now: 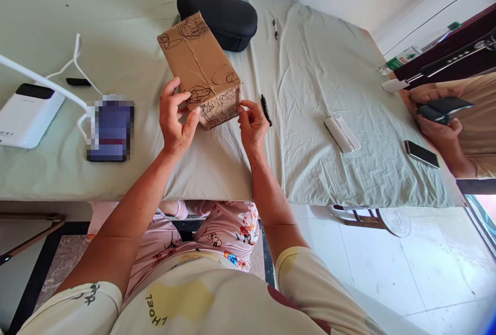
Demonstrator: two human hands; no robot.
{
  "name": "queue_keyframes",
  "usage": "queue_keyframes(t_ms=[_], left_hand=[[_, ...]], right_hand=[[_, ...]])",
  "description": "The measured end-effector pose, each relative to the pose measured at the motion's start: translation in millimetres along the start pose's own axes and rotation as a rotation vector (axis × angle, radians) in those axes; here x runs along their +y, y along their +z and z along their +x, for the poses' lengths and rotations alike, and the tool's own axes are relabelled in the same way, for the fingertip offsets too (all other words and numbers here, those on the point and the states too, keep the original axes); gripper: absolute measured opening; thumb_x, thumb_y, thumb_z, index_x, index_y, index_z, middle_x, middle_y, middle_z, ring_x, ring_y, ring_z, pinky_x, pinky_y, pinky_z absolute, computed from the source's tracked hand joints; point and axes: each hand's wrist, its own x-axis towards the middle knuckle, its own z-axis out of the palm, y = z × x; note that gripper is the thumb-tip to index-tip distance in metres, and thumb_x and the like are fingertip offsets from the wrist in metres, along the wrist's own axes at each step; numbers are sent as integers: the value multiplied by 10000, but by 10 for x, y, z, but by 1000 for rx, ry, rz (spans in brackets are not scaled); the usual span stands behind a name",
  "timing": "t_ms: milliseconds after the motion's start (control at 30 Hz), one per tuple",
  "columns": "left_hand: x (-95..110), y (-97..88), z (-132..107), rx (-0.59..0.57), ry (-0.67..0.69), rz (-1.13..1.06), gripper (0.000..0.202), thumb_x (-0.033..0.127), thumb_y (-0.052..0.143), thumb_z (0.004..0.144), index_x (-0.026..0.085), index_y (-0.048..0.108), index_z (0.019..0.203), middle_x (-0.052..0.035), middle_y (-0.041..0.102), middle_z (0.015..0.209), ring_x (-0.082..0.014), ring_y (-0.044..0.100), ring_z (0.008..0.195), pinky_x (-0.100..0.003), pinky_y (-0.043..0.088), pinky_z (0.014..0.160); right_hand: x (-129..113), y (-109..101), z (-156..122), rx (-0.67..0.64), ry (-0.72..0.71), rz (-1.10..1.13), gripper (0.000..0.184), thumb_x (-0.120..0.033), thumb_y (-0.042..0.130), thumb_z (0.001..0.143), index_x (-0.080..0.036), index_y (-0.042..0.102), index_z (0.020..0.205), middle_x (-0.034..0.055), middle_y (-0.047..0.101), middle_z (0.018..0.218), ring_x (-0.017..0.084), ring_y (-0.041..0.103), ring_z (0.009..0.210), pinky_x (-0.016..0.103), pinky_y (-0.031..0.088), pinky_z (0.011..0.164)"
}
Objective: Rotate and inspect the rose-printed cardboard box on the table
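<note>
A brown cardboard box [209,61] with black scribbles on its top and front face sits tilted on the cloth in front of me. My left hand [176,118] grips its near left corner, thumb on the front face and fingers on the top and side. At the near right edge, my right hand [252,123] pinches the box with thumb and curled fingers. Just beyond that hand lies a black marker [266,110]. Behind the box, close against it, is a black zip case [220,15].
To the left are a phone [112,131] with a blurred screen, a white power bank [29,115] and a white cable. A pen [275,29], a white case [342,133] and another phone [421,154] lie rightward on the cloth-covered table [302,170]. Another person sits at the right end.
</note>
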Motion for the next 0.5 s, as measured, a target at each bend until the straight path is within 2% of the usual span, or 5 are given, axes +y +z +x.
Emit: queue_keyframes(t_ms=[100,233,300,367,500], left_hand=[[-101,-10,20,47,-23,-32,553,738,623,926,298,583,1259,-99,483,1627,-352,384,1595,-542,541,1162],[-258,-1,84,114,38,-62,582,783,571,947,286,541,1248,-80,514,1606,-282,440,1570,-544,432,1271],[-302,0,100,105,11,-114,600,816,572,922,315,532,1249,-72,508,1621,-279,471,1554,-527,470,1240],[-311,1,90,62,-91,-152,619,837,573,900,343,530,1272,-79,486,1657,-300,481,1550,-500,562,1138],[-299,23,31,-1,-235,-195,646,831,592,890,326,548,1290,-119,480,1670,-314,586,1447,-459,634,1014]], right_hand=[[46,26,16,18,-27,-56,396,-634,647,968,-270,762,1073,-38,603,729,117,553,646,297,535,715],[114,38,53,83,-32,-55,430,-667,662,943,-263,753,1058,-12,641,829,123,584,700,299,540,730],[147,33,72,68,-22,-1,466,-702,613,962,-272,720,1108,-16,637,822,124,598,703,289,544,708],[166,21,86,36,-21,58,503,-738,555,978,-287,680,1162,-17,647,836,123,630,718,273,548,687],[161,-23,108,47,-24,135,532,-768,520,982,-315,629,1237,-11,680,894,122,687,750,252,550,660]])
